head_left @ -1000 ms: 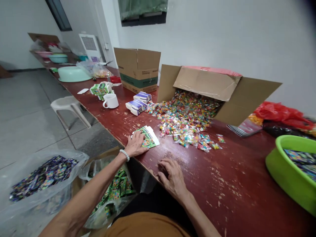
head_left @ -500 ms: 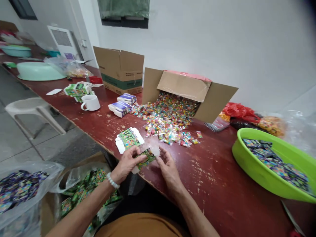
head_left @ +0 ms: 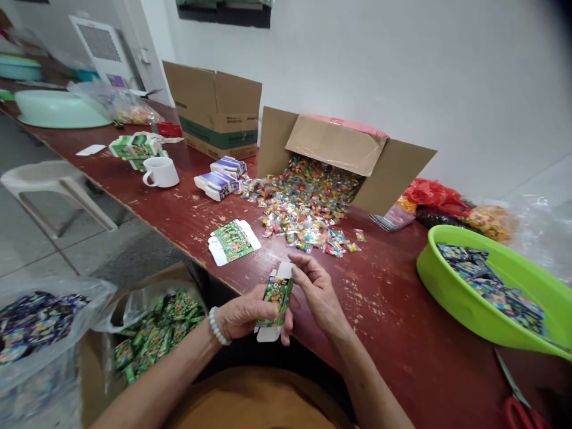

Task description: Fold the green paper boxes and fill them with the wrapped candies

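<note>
My left hand [head_left: 248, 316] grips a small green printed carton [head_left: 277, 296], held upright at the table's near edge. My right hand [head_left: 318, 290] pinches the carton's white top flap with fingers closed on it. A short stack of flat green carton blanks [head_left: 233, 241] lies on the red table [head_left: 393, 322] just beyond my hands. Further back, a heap of colourful wrapped candies [head_left: 308, 208] spills from a tipped cardboard box [head_left: 339, 152].
A lime green basin [head_left: 451, 304] with dark packets sits at the right, red-handled scissors [head_left: 518, 399] near it. A white mug [head_left: 161, 171], purple-white boxes [head_left: 221, 179], an upright cardboard box [head_left: 214, 110] and a mint basin [head_left: 58, 108] stand further left. Bags of packets [head_left: 152, 333] sit below the table edge.
My left hand took a flat blank off the stack and brought it toward me. Both hands have now opened it into an upright carton. The view swung right.
</note>
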A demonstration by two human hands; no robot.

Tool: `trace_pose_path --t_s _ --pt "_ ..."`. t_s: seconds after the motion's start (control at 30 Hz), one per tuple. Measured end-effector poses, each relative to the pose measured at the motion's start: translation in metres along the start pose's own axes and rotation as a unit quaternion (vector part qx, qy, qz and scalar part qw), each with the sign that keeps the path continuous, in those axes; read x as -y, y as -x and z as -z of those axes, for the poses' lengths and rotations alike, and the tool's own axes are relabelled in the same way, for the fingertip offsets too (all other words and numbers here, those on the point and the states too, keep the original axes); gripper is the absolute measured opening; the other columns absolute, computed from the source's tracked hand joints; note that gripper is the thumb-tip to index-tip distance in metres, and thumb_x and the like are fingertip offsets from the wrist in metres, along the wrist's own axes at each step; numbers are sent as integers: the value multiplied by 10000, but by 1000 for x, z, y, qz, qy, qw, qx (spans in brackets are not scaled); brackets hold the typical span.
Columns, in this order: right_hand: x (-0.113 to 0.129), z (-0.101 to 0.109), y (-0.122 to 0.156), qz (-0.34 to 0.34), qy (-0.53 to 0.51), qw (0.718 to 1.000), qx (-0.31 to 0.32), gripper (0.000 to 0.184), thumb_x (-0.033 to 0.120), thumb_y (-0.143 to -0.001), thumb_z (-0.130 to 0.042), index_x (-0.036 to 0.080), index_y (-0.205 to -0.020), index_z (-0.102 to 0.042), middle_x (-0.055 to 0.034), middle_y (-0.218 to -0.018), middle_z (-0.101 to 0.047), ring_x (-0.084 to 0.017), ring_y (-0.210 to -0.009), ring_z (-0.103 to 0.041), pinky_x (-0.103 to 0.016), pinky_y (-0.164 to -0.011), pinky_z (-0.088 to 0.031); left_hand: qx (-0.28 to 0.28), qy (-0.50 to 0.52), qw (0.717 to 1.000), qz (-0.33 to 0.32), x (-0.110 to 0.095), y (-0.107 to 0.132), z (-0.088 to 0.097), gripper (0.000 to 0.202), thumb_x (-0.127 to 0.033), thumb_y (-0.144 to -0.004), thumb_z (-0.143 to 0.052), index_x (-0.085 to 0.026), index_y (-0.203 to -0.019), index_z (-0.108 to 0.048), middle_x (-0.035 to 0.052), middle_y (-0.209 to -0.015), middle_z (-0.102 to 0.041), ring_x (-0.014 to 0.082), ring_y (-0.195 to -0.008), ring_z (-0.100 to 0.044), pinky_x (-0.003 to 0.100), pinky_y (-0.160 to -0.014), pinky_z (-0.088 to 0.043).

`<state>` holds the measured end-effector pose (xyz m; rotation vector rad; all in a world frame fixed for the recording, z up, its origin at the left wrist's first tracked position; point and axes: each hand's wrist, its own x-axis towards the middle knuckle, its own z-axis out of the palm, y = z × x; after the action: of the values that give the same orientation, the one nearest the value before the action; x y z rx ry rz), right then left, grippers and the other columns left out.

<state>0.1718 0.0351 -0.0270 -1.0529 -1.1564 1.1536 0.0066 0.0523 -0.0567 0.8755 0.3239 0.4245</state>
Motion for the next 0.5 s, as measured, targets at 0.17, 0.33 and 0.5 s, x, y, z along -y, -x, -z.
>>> trace_pose_path --t_s 0.17,0.33,0.5 --pt "1 -3 6 0 -24 1000 9 444 387 -799 -667 222 -1194 -548 -55 -1020 -665 -176 -902 -640 -287 -771 -538 -73 -13 997 -13 -4 0 -6 401 -409 -660 -818 -125 -866 -624 73 -652 -679 198 -510 -648 277 -500 -526" --pt "5 -6 12 -71 -40 996 21 276 415 -759 -689 185 -907 -663 -20 -776 -662 -149 -656 -600 -243 -579 -497 -199 -83 976 -24 -2 -8 -16 414 -442 -652 -814 -146 -882 -639 67 -666 -687 197 -522 -646 282 -500 -537" --pt "11 15 15 -8 60 983 -175 206 362 -688 -675 172 -629 -621 29 -569 -529 -111 -557 -461 -215 -545 -402 -327 -218 917 -60 0 -47 -30 359 -451 -505 -837 -353 -837 -744 -16 -851 -745 312 -905 -695 389 -737 -596"
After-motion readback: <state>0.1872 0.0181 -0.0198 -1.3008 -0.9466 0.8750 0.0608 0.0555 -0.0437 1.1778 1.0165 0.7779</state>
